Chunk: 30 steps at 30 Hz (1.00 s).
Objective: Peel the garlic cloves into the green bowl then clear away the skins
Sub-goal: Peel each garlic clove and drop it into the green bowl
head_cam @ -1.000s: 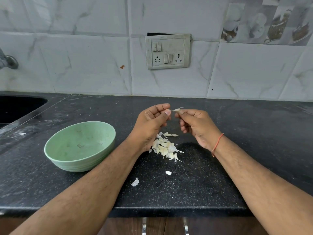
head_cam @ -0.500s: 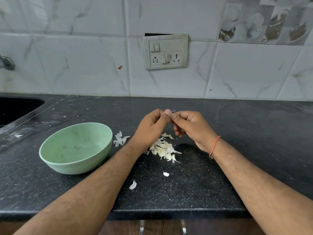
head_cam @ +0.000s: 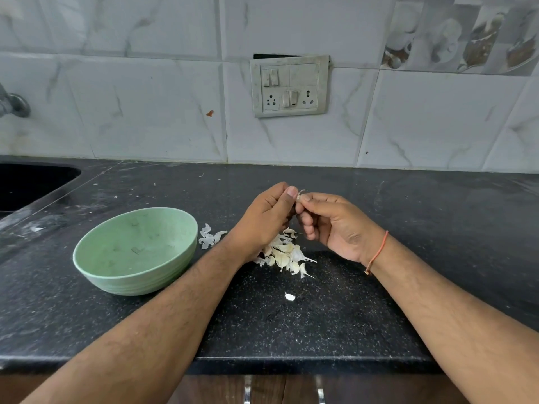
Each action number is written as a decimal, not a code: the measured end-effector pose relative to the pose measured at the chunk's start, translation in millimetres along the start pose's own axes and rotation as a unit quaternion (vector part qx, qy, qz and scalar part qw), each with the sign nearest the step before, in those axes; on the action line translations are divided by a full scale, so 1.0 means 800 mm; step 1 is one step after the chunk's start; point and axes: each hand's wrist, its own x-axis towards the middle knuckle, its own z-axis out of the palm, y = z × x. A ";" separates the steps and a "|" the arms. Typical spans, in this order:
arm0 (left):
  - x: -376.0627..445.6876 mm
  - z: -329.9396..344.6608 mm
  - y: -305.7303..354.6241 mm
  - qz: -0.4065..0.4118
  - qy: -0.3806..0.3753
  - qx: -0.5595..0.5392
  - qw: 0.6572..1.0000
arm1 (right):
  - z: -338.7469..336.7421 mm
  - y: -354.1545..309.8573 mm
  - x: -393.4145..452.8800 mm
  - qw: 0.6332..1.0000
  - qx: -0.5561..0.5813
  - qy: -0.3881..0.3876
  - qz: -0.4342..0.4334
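My left hand [head_cam: 267, 220] and my right hand [head_cam: 335, 225] meet above the counter and pinch one small garlic clove [head_cam: 299, 196] between their fingertips; only a pale sliver of it shows. Under them lies a pile of garlic cloves and skins [head_cam: 284, 253], partly hidden by my left wrist. The green bowl [head_cam: 137, 250] stands to the left of my left forearm, upright, with nothing but small flecks inside. A few loose skins [head_cam: 208, 239] lie just right of the bowl. One skin flake [head_cam: 290, 297] lies alone nearer the front edge.
The black speckled counter [head_cam: 437, 234] runs to a front edge [head_cam: 306, 360] below my forearms. A dark sink [head_cam: 26, 185] is set in at the far left, with a tap [head_cam: 13, 104] on the tiled wall. A switch and socket plate [head_cam: 289, 86] hangs behind.
My hands have closed together on the clove; a second ago a strip of skin stood out between them. The view shifted slightly and the skins beside the bowl came into sight.
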 end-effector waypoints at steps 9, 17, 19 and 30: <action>0.007 -0.002 -0.010 0.011 0.043 0.044 0.998 | -0.006 0.004 0.007 0.999 -0.039 0.019 -0.012; -0.016 -0.014 0.002 0.037 0.213 0.371 0.903 | -0.012 0.021 0.017 0.894 -0.387 0.175 -0.145; -0.034 -0.015 0.000 -0.043 0.204 0.461 0.863 | -0.012 0.021 0.016 0.888 -0.405 0.164 -0.141; -0.064 -0.024 -0.015 -0.242 0.022 0.524 0.816 | -0.012 0.029 0.012 0.892 -0.435 0.102 -0.076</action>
